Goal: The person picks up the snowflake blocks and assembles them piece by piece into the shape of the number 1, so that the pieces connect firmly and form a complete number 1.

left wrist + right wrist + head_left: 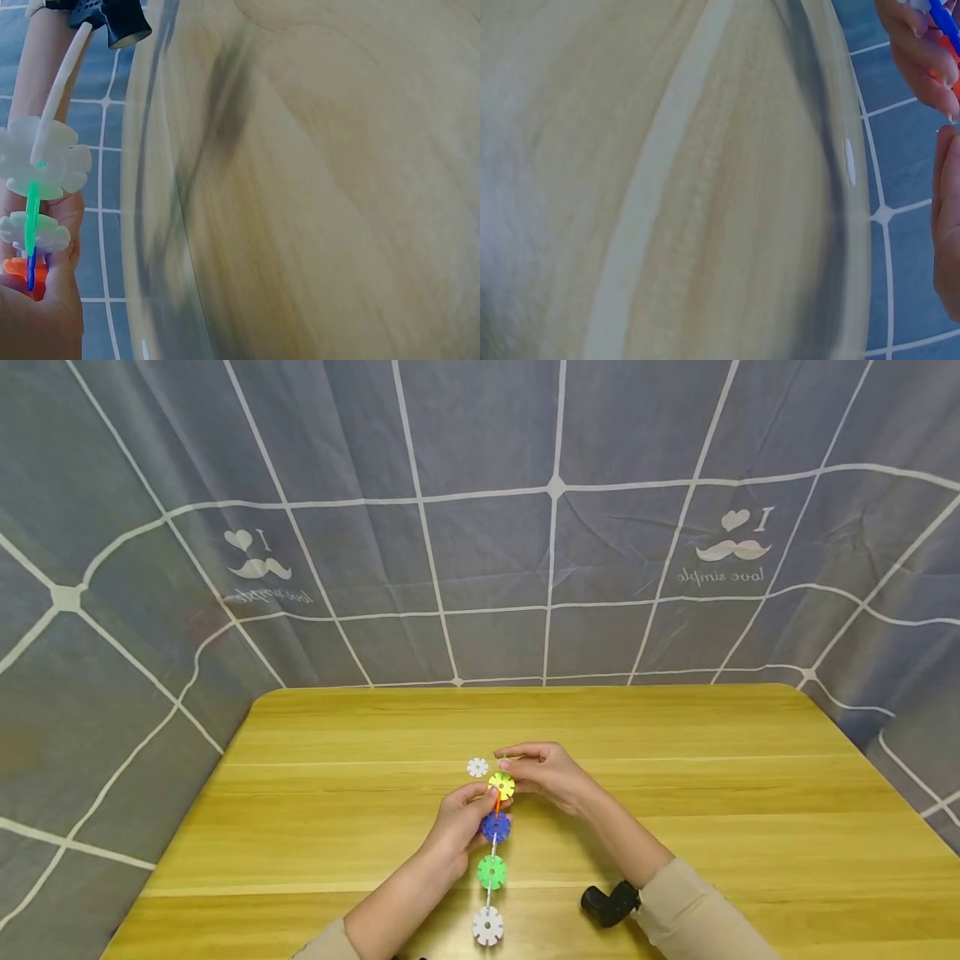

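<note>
A chain of notched plastic discs runs towards me in the head view, face-on and edge-on discs alternating. Its flat discs are yellow (502, 786), blue (496, 827), green (492, 872) and white (487, 926). My left hand (459, 825) grips the chain near its far end, thumb by the yellow disc and the edge-on orange disc (34, 277). At that end my right hand (551, 777) pinches a small green disc (506, 774) at the yellow disc's upper edge. The fingers hide most of this green disc.
A loose white disc (477, 767) lies on the wooden table (360, 727) just left of the yellow one. A black wrist camera (611, 903) sits by the right sleeve. A grey curtain (487, 552) with white lines hangs behind the table.
</note>
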The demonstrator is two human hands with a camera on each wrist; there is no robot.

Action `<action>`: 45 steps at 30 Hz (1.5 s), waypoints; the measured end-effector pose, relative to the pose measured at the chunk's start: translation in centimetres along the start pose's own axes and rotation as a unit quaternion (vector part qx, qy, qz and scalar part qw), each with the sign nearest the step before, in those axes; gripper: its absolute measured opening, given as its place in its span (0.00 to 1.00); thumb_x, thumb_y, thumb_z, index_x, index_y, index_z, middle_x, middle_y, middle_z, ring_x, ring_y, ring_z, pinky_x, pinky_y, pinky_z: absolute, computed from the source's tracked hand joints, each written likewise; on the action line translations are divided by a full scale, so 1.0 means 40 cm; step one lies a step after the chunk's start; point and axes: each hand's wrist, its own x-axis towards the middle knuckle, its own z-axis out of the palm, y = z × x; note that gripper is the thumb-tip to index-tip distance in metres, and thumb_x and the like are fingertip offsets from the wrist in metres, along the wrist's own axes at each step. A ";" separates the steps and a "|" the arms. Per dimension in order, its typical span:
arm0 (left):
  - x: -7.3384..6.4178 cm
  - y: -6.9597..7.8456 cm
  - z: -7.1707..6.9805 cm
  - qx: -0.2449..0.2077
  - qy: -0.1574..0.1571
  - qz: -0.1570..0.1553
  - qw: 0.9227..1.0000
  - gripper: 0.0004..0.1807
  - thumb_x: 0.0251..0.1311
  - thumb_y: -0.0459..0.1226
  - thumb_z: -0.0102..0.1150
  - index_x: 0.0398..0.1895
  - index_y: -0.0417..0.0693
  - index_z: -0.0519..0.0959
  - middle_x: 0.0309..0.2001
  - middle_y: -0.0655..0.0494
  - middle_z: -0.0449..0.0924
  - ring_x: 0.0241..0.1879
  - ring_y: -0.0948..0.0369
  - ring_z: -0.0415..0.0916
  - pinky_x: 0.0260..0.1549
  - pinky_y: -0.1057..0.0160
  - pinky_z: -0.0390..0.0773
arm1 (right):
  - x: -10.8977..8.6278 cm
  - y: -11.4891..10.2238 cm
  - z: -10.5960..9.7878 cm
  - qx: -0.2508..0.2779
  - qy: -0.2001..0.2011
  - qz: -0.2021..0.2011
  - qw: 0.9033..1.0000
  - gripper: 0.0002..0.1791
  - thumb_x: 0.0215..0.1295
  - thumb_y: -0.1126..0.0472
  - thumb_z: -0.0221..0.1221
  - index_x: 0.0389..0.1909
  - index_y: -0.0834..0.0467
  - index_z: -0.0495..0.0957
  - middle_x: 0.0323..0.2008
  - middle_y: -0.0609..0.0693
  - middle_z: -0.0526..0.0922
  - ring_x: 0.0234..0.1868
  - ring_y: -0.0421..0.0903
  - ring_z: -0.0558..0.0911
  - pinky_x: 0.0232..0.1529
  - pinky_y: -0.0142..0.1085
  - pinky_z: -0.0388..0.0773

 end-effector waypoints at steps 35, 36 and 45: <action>0.003 0.000 0.004 0.065 -0.020 0.010 0.998 0.24 0.65 0.47 0.52 0.55 0.38 0.74 0.35 0.57 0.82 0.35 0.64 0.79 0.23 0.72 0.64 | -0.015 0.024 -0.011 -0.019 -0.012 -0.038 0.999 0.04 0.62 0.66 0.59 0.37 0.61 0.76 0.34 0.49 0.79 0.37 0.44 0.79 0.40 0.35 0.79; 0.004 0.000 0.005 0.063 -0.020 0.008 0.998 0.24 0.65 0.47 0.52 0.55 0.39 0.74 0.33 0.58 0.82 0.33 0.66 0.78 0.21 0.73 0.61 | -0.016 0.025 -0.011 -0.020 -0.014 -0.040 0.999 0.06 0.61 0.65 0.60 0.38 0.63 0.76 0.34 0.49 0.79 0.37 0.44 0.79 0.40 0.34 0.78; 0.006 -0.003 0.008 0.029 -0.030 -0.011 0.999 0.23 0.67 0.45 0.50 0.57 0.39 0.71 0.34 0.58 0.78 0.29 0.69 0.79 0.19 0.77 0.70 | -0.020 0.032 -0.013 -0.011 -0.024 -0.041 0.999 0.24 0.61 0.65 0.61 0.50 0.78 0.68 0.35 0.49 0.81 0.37 0.44 0.79 0.39 0.34 0.79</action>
